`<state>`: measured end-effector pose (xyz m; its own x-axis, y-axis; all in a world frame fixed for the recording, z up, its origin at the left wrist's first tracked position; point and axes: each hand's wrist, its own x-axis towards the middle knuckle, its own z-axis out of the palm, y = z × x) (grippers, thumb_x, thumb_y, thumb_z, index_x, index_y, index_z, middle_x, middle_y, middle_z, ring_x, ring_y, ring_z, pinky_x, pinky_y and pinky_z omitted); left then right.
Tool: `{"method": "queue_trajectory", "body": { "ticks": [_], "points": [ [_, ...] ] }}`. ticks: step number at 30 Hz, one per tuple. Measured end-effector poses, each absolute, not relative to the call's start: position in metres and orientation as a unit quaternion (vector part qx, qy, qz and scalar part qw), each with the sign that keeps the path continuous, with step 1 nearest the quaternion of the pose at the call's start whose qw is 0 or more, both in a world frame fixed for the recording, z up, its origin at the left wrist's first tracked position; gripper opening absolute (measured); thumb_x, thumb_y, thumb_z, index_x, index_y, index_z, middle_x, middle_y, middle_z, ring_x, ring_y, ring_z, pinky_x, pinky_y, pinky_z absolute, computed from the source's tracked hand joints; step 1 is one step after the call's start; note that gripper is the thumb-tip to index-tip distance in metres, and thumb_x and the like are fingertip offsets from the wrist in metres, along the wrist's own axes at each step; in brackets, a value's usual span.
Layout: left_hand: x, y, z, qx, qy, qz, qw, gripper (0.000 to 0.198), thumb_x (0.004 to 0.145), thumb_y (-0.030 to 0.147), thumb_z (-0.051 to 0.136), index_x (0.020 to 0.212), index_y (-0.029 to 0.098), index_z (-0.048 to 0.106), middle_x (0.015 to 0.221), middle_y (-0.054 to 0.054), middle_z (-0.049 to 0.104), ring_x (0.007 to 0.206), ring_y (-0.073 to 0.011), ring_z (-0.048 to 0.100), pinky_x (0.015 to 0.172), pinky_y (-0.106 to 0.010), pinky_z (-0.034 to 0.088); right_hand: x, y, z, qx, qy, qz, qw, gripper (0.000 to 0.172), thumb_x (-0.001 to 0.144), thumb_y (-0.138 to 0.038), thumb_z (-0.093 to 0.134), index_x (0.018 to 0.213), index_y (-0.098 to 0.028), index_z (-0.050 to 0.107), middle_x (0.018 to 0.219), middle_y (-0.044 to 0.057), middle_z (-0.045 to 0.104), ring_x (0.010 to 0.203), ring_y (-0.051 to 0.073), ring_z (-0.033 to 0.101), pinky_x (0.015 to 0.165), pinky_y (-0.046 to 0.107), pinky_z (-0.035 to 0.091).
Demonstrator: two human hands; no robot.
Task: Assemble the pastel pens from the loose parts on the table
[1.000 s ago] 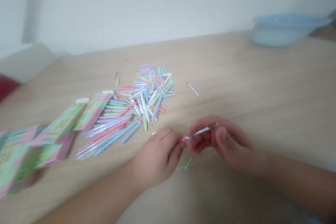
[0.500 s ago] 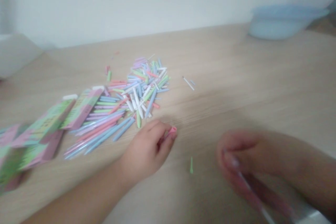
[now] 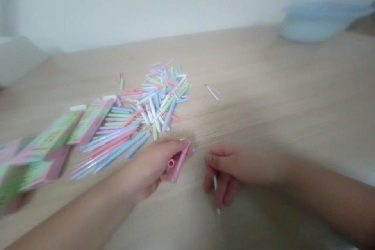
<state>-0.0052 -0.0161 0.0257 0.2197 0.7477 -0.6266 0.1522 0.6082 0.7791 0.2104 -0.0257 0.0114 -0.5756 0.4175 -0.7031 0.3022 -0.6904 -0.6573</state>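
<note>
My left hand (image 3: 158,162), closed, holds pink tube parts (image 3: 179,165) just in front of the pile; one shows its hollow round end between the fingers. A small blue tip pokes out by its fingertips. To the right, my right hand (image 3: 224,172) is closed around a thin white stick (image 3: 216,193) that points down toward the table. A gap separates the two hands. Behind my left hand lies a pile of pastel pen parts (image 3: 164,93) in white, blue, green, pink and purple. Long blue and pink tubes (image 3: 111,144) fan out left of the pile.
Pink and green boxes (image 3: 55,134) are stacked at the left. A thin stick (image 3: 211,92) and a tiny blue piece lie right of the pile. A blue container (image 3: 313,23) stands at the back right. A white object (image 3: 20,60) is at the far left, before the wall.
My left hand has turned, showing the pink parts more fully. My right hand has moved left, closer to my left hand, with the thin stick. The small green piece between the hands is no longer visible.
</note>
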Motion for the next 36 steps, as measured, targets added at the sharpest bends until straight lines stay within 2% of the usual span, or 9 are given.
{"method": "queue_trajectory", "body": {
  "ticks": [8, 12, 14, 17, 21, 25, 29, 32, 36],
  "points": [
    [-0.011, -0.01, 0.024, 0.369, 0.57, 0.204, 0.706, 0.031, 0.081, 0.045, 0.071, 0.073, 0.016, 0.064, 0.044, 0.008, 0.032, 0.039, -0.0067, 0.028, 0.037, -0.018, 0.019, 0.213, -0.025, 0.004, -0.436, -0.382, 0.81, 0.086, 0.037, 0.111, -0.041, 0.041, 0.086, -0.017, 0.055, 0.069, 0.002, 0.073, 0.056, 0.014, 0.076, 0.052, 0.019, 0.059],
    [-0.012, -0.01, 0.024, 0.377, 0.565, 0.203, 0.705, 0.033, 0.081, 0.047, 0.072, 0.074, 0.016, 0.065, 0.044, 0.008, 0.033, 0.039, -0.0066, 0.029, 0.037, -0.018, 0.022, 0.22, -0.028, 0.011, -0.431, -0.408, 0.798, 0.103, 0.037, 0.108, -0.045, 0.047, 0.084, -0.018, 0.055, 0.073, 0.001, 0.074, 0.057, 0.012, 0.075, 0.053, 0.017, 0.058],
    [-0.012, -0.011, 0.024, 0.385, 0.566, 0.205, 0.699, 0.034, 0.083, 0.048, 0.071, 0.075, 0.015, 0.067, 0.045, 0.008, 0.035, 0.039, -0.007, 0.031, 0.036, -0.018, 0.023, 0.233, -0.024, 0.011, -0.417, -0.418, 0.802, 0.089, 0.038, 0.104, -0.05, 0.055, 0.083, -0.019, 0.055, 0.081, 0.004, 0.077, 0.058, 0.015, 0.076, 0.051, 0.019, 0.059],
    [-0.008, -0.013, 0.025, 0.394, 0.569, 0.224, 0.686, 0.035, 0.084, 0.049, 0.069, 0.08, 0.014, 0.071, 0.048, 0.006, 0.04, 0.041, -0.0073, 0.033, 0.037, -0.018, 0.025, 0.26, -0.014, 0.008, -0.37, -0.424, 0.827, 0.014, 0.046, 0.095, -0.061, 0.064, 0.083, -0.018, 0.055, 0.089, 0.01, 0.079, 0.059, 0.019, 0.077, 0.048, 0.023, 0.06],
    [-0.005, -0.016, 0.025, 0.429, 0.552, 0.258, 0.667, 0.036, 0.086, 0.048, 0.069, 0.077, 0.013, 0.072, 0.048, 0.005, 0.043, 0.042, -0.0054, 0.032, 0.038, -0.016, 0.021, 0.279, -0.005, 0.003, -0.371, -0.431, 0.822, -0.027, 0.047, 0.095, -0.062, 0.064, 0.085, -0.017, 0.056, 0.095, 0.012, 0.08, 0.064, 0.02, 0.079, 0.047, 0.021, 0.059],
    [-0.005, -0.019, 0.022, 0.386, 0.529, 0.291, 0.698, 0.036, 0.088, 0.048, 0.07, 0.078, 0.014, 0.071, 0.043, 0.007, 0.036, 0.041, -0.0059, 0.028, 0.039, -0.017, 0.021, 0.266, -0.003, 0.004, -0.425, -0.418, 0.803, 0.031, 0.039, 0.101, -0.053, 0.058, 0.085, -0.017, 0.055, 0.091, 0.01, 0.08, 0.064, 0.02, 0.079, 0.045, 0.021, 0.059],
    [-0.005, -0.022, 0.02, 0.282, 0.491, 0.285, 0.773, 0.03, 0.091, 0.043, 0.068, 0.079, 0.016, 0.066, 0.042, 0.009, 0.026, 0.042, -0.0068, 0.02, 0.038, -0.017, 0.017, 0.252, -0.003, 0.004, -0.469, -0.379, 0.788, 0.121, 0.032, 0.102, -0.045, 0.058, 0.086, -0.018, 0.056, 0.097, 0.01, 0.08, 0.066, 0.02, 0.08, 0.044, 0.021, 0.06],
    [-0.004, -0.023, 0.019, 0.253, 0.471, 0.276, 0.799, 0.028, 0.093, 0.039, 0.067, 0.078, 0.016, 0.063, 0.045, 0.009, 0.028, 0.043, -0.0062, 0.02, 0.038, -0.016, 0.015, 0.246, -0.004, 0.003, -0.491, -0.36, 0.771, 0.186, 0.029, 0.103, -0.043, 0.058, 0.088, -0.018, 0.056, 0.1, 0.011, 0.081, 0.065, 0.018, 0.079, 0.046, 0.021, 0.061],
    [-0.005, -0.022, 0.019, 0.253, 0.476, 0.258, 0.802, 0.036, 0.094, 0.038, 0.065, 0.067, 0.016, 0.054, 0.047, 0.008, 0.03, 0.043, -0.0052, 0.02, 0.038, -0.016, 0.015, 0.243, -0.004, 0.003, -0.499, -0.35, 0.759, 0.23, 0.028, 0.106, -0.041, 0.054, 0.09, -0.018, 0.057, 0.102, 0.01, 0.08, 0.064, 0.017, 0.078, 0.051, 0.024, 0.064]
  ]
}}
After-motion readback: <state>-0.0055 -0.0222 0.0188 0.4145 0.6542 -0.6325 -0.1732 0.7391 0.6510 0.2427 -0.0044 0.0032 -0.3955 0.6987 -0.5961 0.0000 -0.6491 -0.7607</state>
